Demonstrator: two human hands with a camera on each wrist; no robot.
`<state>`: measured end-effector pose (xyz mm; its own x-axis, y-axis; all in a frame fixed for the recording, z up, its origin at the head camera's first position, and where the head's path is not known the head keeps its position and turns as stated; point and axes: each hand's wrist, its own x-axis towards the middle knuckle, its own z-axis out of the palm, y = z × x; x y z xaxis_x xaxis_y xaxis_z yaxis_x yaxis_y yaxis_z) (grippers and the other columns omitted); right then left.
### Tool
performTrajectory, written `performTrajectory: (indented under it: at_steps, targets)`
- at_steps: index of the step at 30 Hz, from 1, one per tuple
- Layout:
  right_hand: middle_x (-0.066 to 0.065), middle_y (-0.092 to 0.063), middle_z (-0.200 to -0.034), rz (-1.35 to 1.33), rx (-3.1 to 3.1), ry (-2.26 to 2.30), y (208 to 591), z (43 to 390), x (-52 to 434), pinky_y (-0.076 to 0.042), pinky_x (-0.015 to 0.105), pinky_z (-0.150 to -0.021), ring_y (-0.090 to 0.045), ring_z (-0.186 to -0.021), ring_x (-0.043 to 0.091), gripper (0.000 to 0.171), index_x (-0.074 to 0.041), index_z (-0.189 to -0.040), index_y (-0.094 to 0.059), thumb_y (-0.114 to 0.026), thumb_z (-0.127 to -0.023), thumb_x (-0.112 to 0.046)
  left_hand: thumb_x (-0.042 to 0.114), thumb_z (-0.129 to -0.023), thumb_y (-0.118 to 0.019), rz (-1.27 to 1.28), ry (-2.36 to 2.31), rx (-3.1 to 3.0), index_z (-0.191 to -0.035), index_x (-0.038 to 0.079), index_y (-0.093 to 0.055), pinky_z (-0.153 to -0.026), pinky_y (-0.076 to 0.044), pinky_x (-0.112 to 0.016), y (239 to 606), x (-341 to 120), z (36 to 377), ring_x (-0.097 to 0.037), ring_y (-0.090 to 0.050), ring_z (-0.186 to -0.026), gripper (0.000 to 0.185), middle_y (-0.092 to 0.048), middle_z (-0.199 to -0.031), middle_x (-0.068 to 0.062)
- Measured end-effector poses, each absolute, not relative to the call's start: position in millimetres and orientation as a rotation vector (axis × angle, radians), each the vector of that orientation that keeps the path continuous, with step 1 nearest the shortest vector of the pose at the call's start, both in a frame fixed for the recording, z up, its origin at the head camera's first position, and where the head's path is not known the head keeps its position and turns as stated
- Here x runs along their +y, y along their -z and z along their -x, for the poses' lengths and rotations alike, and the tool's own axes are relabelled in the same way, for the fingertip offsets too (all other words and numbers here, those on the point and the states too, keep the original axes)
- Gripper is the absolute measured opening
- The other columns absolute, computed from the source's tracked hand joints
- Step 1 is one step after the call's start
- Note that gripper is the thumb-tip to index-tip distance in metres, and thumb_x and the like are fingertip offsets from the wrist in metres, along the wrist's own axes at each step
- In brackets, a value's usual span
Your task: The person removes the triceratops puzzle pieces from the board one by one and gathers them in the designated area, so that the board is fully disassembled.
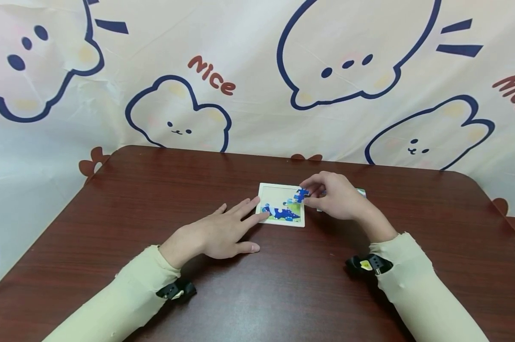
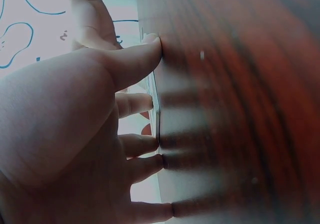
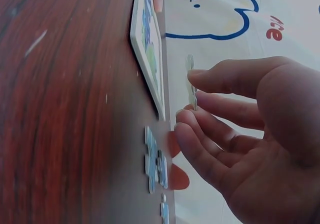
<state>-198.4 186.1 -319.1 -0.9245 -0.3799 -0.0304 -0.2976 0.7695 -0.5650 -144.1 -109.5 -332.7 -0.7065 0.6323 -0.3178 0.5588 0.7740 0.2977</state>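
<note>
A square jigsaw tray (image 1: 276, 194) with a pale rim lies on the table, its lower part filled with joined pieces forming a blue animal on green. My left hand (image 1: 225, 233) spreads its fingers flat, two fingertips over the tray's left edge and the thumb on the tabletop. Between thumb and fingers, my right hand (image 1: 338, 197) pinches a blue jigsaw piece (image 1: 301, 194) at the tray's upper right. In the right wrist view that piece (image 3: 190, 81) is seen edge-on, raised off the table.
Several loose jigsaw pieces (image 3: 151, 159) lie on the table beside the tray, under the right hand and mostly hidden by it in the head view. The brown table (image 1: 189, 180) ends at a cartoon-printed cloth (image 1: 257, 118) behind.
</note>
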Motion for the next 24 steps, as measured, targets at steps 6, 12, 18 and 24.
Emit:
performTrajectory:
  at_steps: [6, 12, 18, 24]
  targets:
    - [0.012, -0.069, -0.111, 0.529, 2.812, 0.848, 319, 199, 192, -0.054, 0.031, -0.078, -0.062, -0.097, 0.025, 0.036, -0.004, -0.13, -0.073, -0.078, -0.095, -0.012, 0.053, -0.107, -0.058, -0.905, -0.25, 2.566, -0.169, 0.027, -0.029, -0.128, -0.018, -0.073, 333, -110, 144, -0.031, -0.007, -0.169, 0.074, -0.003, -0.182, -0.007]
    - [0.012, -0.069, -0.112, 0.508, 2.811, 0.829, 320, 198, 196, -0.054, 0.031, -0.077, -0.061, -0.098, 0.025, 0.037, -0.005, -0.131, -0.073, -0.078, -0.095, -0.012, 0.053, -0.106, -0.058, -0.904, -0.248, 2.568, -0.169, 0.027, -0.029, -0.128, -0.018, -0.073, 334, -110, 144, -0.031, -0.007, -0.169, 0.074, -0.003, -0.182, -0.007]
    - [0.012, -0.069, -0.113, 0.48, 2.799, 0.829, 320, 197, 202, -0.054, 0.031, -0.077, -0.061, -0.099, 0.026, 0.037, -0.006, -0.133, -0.072, -0.076, -0.096, -0.011, 0.053, -0.106, -0.058, -0.9, -0.254, 2.569, -0.17, 0.027, -0.029, -0.128, -0.018, -0.072, 333, -110, 143, -0.031, -0.007, -0.169, 0.074, -0.003, -0.182, -0.007]
    - [0.013, -0.07, -0.114, 0.474, 2.799, 0.813, 320, 197, 210, -0.053, 0.032, -0.078, -0.06, -0.098, 0.026, 0.037, -0.006, -0.133, -0.072, -0.076, -0.097, -0.011, 0.052, -0.106, -0.058, -0.906, -0.252, 2.569, -0.169, 0.027, -0.029, -0.128, -0.018, -0.072, 332, -110, 144, -0.031, -0.007, -0.169, 0.074, -0.003, -0.182, -0.007]
